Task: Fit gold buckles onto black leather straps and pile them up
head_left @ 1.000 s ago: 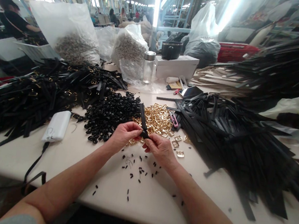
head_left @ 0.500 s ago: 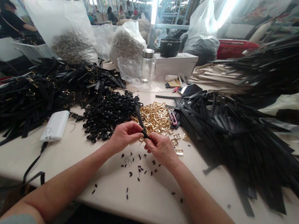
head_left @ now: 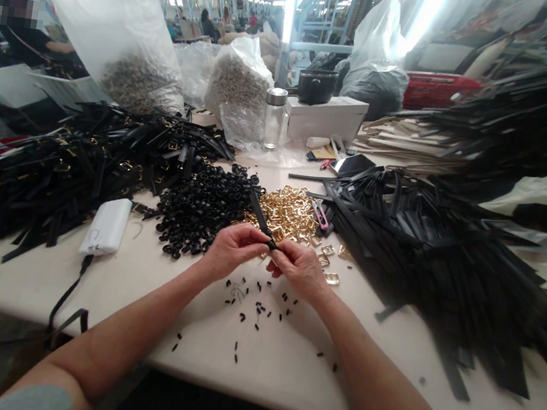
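Note:
Both my hands meet over the table, pinching one black strap (head_left: 259, 214) whose free end points up and away. My left hand (head_left: 233, 248) is closed on it from the left, thumb and forefinger together. From the right, my right hand (head_left: 301, 268) grips the near end; its fingers hide that part. Just beyond lie a heap of gold buckles (head_left: 290, 208) and, to the left, a pile of small black loops (head_left: 203, 206). Several tiny black bits (head_left: 258, 307) are scattered on the table below my hands.
Black straps with gold buckles (head_left: 98, 155) are heaped at left, plain black straps (head_left: 413, 250) at right. A white power bank (head_left: 106, 227) with a cable lies at left. Behind stand a glass bottle (head_left: 273, 121), a white box (head_left: 322, 117) and filled plastic bags (head_left: 242, 83). Pink-handled snips (head_left: 321, 217) rest by the buckles.
The view has shifted slightly, so things appear a little farther right. My hands keep hold of the strap, with only slight finger movement.

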A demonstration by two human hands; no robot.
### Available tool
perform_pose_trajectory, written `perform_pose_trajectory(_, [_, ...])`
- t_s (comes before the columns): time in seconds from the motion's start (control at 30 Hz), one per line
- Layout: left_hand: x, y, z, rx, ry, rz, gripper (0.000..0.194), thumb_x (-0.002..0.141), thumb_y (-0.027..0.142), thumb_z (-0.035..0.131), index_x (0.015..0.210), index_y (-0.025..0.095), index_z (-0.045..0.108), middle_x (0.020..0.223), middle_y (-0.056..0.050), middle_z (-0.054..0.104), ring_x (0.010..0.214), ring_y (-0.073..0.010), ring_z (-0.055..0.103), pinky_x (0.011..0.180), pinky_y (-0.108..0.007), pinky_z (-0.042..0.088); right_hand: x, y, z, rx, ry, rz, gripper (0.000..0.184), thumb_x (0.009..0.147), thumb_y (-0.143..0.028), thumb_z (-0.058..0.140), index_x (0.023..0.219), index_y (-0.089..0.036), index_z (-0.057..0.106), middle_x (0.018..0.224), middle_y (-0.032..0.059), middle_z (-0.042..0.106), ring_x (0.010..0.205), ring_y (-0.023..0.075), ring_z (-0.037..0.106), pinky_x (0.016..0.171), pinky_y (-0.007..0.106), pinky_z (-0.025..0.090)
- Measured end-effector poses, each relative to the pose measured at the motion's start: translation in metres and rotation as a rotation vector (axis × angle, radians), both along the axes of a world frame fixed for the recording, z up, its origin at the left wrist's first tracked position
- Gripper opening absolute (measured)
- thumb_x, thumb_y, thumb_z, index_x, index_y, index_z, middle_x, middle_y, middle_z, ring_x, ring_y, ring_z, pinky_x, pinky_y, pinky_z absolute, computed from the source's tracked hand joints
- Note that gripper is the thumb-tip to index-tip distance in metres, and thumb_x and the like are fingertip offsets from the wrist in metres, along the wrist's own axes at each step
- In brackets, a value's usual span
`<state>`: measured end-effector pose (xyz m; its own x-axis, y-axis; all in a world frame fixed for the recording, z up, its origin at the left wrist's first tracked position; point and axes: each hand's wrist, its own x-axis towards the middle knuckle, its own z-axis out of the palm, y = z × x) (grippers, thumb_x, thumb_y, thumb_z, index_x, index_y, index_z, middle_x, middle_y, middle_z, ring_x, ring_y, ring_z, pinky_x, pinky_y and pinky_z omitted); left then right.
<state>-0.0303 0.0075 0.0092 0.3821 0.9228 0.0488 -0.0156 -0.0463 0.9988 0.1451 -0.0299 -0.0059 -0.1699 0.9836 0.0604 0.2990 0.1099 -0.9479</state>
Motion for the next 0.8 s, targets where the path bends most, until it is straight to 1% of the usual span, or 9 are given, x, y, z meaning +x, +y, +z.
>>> perform_pose_trajectory(0.1, [-0.002,0.001,0.006,-0.064,0.005,-0.014,0.023,0.068,0.034,0.077,0.080,0.015,0.072,0.074,-0.003,0.070,0.063,-0.0118,0.063,0.063,-0.025,0.054,0.000,-0.001,0.001,0.035,-0.025,0.009,0.022,0.089,-0.034,0.054,0.077,-0.017,0.063,0.064,0.0007,0.069,0.050,0.0094,0.064,0.048,0.019,0.048])
perform_pose_trajectory(0.2, [-0.003,0.003,0.008,-0.117,0.028,-0.034,0.023,0.067,0.032,0.077,0.081,0.015,0.072,0.073,-0.003,0.071,0.061,-0.0114,0.063,0.063,-0.026,0.054,0.001,-0.002,0.000,0.075,-0.091,0.013,0.020,0.089,-0.031,0.054,0.077,-0.018,0.064,0.064,0.0000,0.069,0.051,0.0092,0.064,0.049,0.019,0.048])
perform_pose_trajectory(0.3, [-0.004,0.005,0.006,-0.131,0.075,-0.048,0.022,0.067,0.030,0.076,0.081,0.014,0.072,0.070,-0.003,0.069,0.059,-0.0112,0.062,0.061,-0.025,0.053,0.002,-0.002,0.000,0.104,-0.147,0.026,0.018,0.090,-0.028,0.054,0.078,-0.018,0.064,0.065,-0.0007,0.069,0.052,0.0094,0.065,0.050,0.019,0.047])
perform_pose_trajectory(0.37, [-0.004,0.006,0.001,-0.110,0.091,-0.044,0.020,0.068,0.029,0.074,0.079,0.013,0.071,0.067,-0.003,0.067,0.057,-0.0107,0.060,0.058,-0.024,0.051,0.002,-0.002,0.000,0.115,-0.167,0.031,0.017,0.089,-0.027,0.054,0.078,-0.019,0.063,0.066,-0.0011,0.070,0.052,0.0093,0.065,0.051,0.019,0.047])
perform_pose_trajectory(0.47, [-0.004,0.005,-0.003,0.027,0.143,0.004,0.013,0.072,0.026,0.069,0.078,0.015,0.070,0.067,-0.002,0.065,0.056,-0.0099,0.057,0.054,-0.022,0.047,0.000,-0.002,0.000,0.108,-0.159,0.028,0.016,0.089,-0.026,0.053,0.077,-0.019,0.062,0.066,-0.0014,0.070,0.052,0.0096,0.065,0.051,0.019,0.047])
perform_pose_trajectory(0.6, [-0.002,0.000,-0.001,0.325,0.300,0.079,0.008,0.076,0.020,0.065,0.079,0.019,0.072,0.075,-0.003,0.065,0.067,-0.0123,0.058,0.063,-0.023,0.048,-0.002,-0.002,0.000,0.030,-0.147,-0.031,0.022,0.088,-0.028,0.053,0.069,-0.019,0.058,0.061,-0.0013,0.068,0.048,0.0101,0.063,0.047,0.019,0.046])
perform_pose_trajectory(0.67, [-0.001,-0.004,0.002,0.376,0.334,0.057,0.011,0.078,0.021,0.064,0.084,0.020,0.073,0.078,-0.004,0.066,0.072,-0.0141,0.060,0.068,-0.025,0.049,-0.001,-0.001,0.001,0.030,-0.173,-0.077,0.023,0.088,-0.028,0.053,0.067,-0.020,0.058,0.059,-0.0017,0.067,0.046,0.0102,0.061,0.048,0.020,0.045])
perform_pose_trajectory(0.73, [0.000,-0.005,0.003,0.369,0.314,0.034,0.014,0.078,0.024,0.066,0.089,0.020,0.073,0.082,-0.005,0.067,0.075,-0.0156,0.061,0.070,-0.026,0.050,-0.001,-0.001,0.001,0.062,-0.218,-0.109,0.023,0.088,-0.027,0.054,0.067,-0.020,0.058,0.058,-0.0017,0.066,0.047,0.0108,0.061,0.050,0.021,0.045])
perform_pose_trajectory(0.8, [0.000,-0.005,0.001,0.353,0.282,0.043,0.015,0.077,0.027,0.069,0.089,0.020,0.074,0.083,-0.005,0.068,0.077,-0.0165,0.061,0.071,-0.027,0.050,-0.001,-0.001,0.001,0.095,-0.269,-0.127,0.023,0.088,-0.026,0.054,0.066,-0.021,0.057,0.058,-0.0015,0.066,0.050,0.0115,0.061,0.051,0.022,0.044])
